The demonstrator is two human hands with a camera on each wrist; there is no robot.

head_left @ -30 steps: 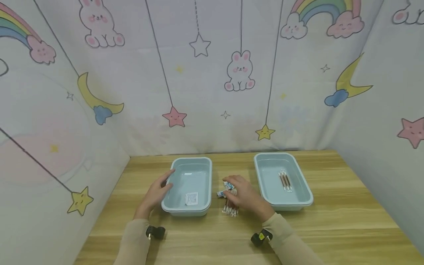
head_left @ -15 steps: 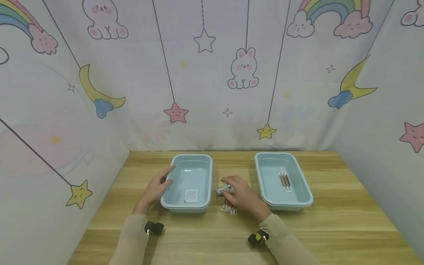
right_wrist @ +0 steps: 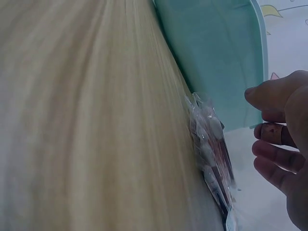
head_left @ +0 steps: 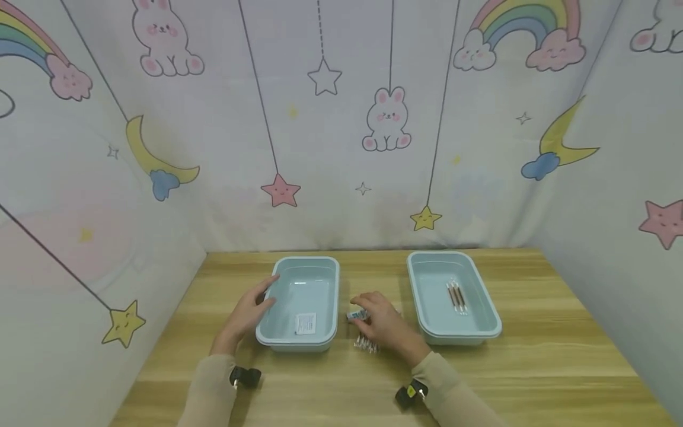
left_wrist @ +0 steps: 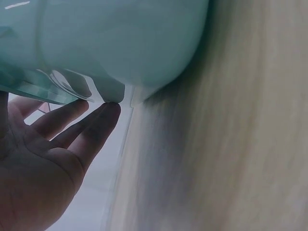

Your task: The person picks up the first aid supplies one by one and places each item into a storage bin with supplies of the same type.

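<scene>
My left hand (head_left: 246,311) rests at the left side of a light blue plastic bin (head_left: 299,342), fingers extended. In the left wrist view its fingertips (left_wrist: 113,107) meet the bin's outer wall. A white printed sachet (head_left: 305,324) lies inside this bin. Between the two bins, my right hand (head_left: 385,320) hovers with bent fingers over a small white-and-blue packet (head_left: 356,315) and a pile of wrapped brown-stemmed cotton swabs (head_left: 367,344). The right wrist view shows the thumb apart from the fingers, beside the plastic-wrapped swabs (right_wrist: 211,149). The hand hides part of the pile.
To the right stands a second light blue bin (head_left: 485,296), holding wrapped brown-stemmed swabs (head_left: 457,298). Both bins sit on a wood-grain table (head_left: 331,391). White cloth walls (head_left: 341,142) with cartoon prints close off the back and sides.
My right hand has shifted slightly over the pile, and one of the two white-and-blue packets seen earlier is covered. My left hand stays at the bin. The head view tilts a little.
</scene>
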